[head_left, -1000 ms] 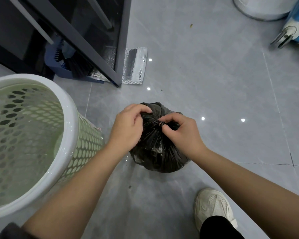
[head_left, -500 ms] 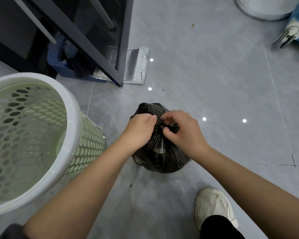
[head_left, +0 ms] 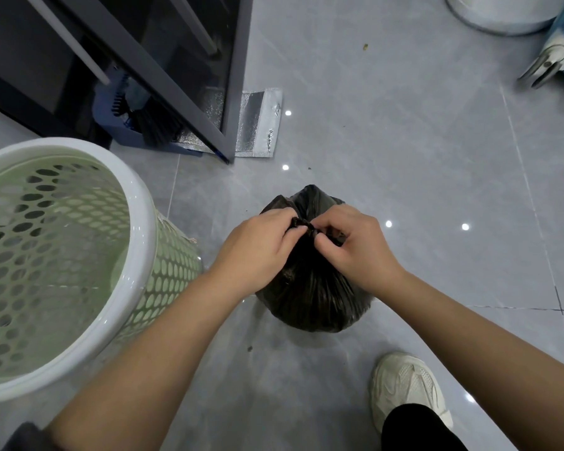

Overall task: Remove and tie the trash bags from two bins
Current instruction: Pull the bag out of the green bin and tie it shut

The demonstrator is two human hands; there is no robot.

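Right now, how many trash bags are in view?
1. The black trash bag sits on the floor, right of the green bin, its neck pinched by the left hand and right hand. No liner shows in that bin; others may be out of frame.

A home is suggested by the grey tiled floor [head_left: 404, 125], a perforated laundry basket [head_left: 144, 222], a glass door [head_left: 189, 76] and a broom [head_left: 153, 125].

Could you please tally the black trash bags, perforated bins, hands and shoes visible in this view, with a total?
Black trash bag: 1
Perforated bin: 1
Hands: 2, the left hand and the right hand, both pinching the bag's gathered neck
Shoe: 1
Total: 5
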